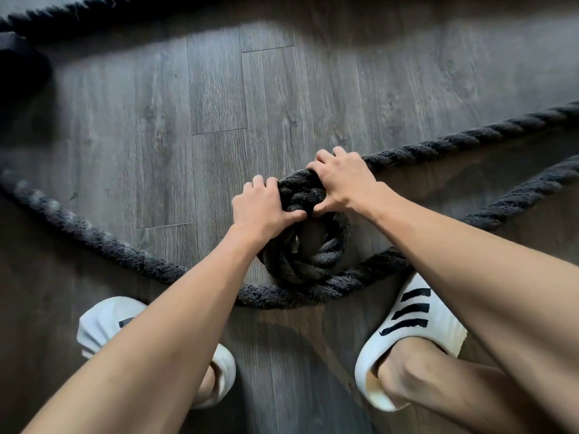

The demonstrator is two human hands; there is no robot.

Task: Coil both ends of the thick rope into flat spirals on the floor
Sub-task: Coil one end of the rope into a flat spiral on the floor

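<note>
A thick dark twisted rope runs across the grey wood floor. At the centre it bends into a small tight coil around a small gap. My left hand grips the coil's upper left side, thumb across the rope. My right hand grips the top of the coil where the rope leads off to the right. Two strands stretch away to the right edge, and one long strand curves off to the left.
My feet in white slides with black stripes stand just behind the coil, the left one partly hidden by my forearm. Another length of rope lies along the top left, beside a dark object.
</note>
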